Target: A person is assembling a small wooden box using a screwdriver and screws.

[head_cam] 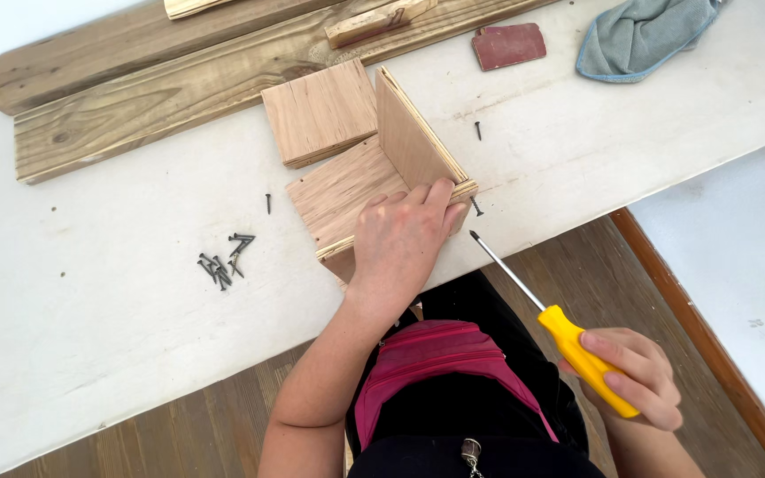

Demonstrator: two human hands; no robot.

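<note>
My left hand [400, 237] presses down on the near edge of a plywood assembly [347, 190], a flat square with a second square [413, 133] standing upright along its right side. My right hand [635, 376] grips the yellow handle of a screwdriver [568, 341], held off the table's edge. Its metal tip points up-left, close to a black screw [476, 206] lying by the assembly's right corner.
A third plywood square [320, 111] lies behind the assembly on the white table [90, 327]. Several black screws [223, 261] are piled to the left, with single screws [478, 130] nearby. Long planks [161, 84], a red sanding block [508, 46] and a grey cloth [644, 35] sit at the back.
</note>
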